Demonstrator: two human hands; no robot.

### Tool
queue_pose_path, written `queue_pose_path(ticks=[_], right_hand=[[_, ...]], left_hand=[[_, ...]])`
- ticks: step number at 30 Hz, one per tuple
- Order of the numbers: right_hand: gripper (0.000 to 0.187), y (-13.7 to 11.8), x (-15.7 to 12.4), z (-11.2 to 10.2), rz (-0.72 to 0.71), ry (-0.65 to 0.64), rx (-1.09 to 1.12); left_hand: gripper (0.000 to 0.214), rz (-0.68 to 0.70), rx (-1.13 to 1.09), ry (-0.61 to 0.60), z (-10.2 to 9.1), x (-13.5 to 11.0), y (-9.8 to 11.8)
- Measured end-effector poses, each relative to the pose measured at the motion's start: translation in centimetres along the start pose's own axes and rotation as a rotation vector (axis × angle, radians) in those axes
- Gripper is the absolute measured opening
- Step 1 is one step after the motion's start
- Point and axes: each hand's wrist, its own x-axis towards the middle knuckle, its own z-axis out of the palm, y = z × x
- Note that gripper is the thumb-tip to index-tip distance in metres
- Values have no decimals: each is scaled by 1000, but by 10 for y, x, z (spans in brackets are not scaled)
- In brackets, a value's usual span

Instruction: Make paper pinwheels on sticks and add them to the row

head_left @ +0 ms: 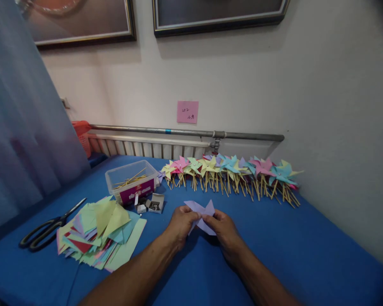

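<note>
A light purple paper pinwheel [207, 227] is held above the blue tabletop, its points folded toward the centre. My left hand [181, 225] pinches it from the left side, thumb near the middle. From the right, my right hand [225, 231] grips it the same way, its thumb also close to the centre. No stick shows on this pinwheel. Fingers behind the paper are hidden. Left of my hands lies a pile of coloured cut paper [98, 233]. Beyond it, a small open box of metal pins [155, 204] stands on the table.
A clear plastic tub [137, 193] holds thin wooden sticks. Black-handled scissors [51, 227] lie at the left. Finished pinwheels on sticks [230, 170] line the back of the blue table [274, 255]. Behind are a metal pipe [140, 129] and a wall with a pink note [187, 112].
</note>
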Motion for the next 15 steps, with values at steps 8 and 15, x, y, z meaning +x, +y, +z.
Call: queue_pose_path(ticks=[8, 15], right_hand=[[41, -8, -3, -3, -7, -47, 26], [38, 3, 5, -6, -68, 68, -125]], left_hand=[[21, -13, -38, -60, -2, -3, 3], [17, -31, 16, -75, -5, 2, -2]])
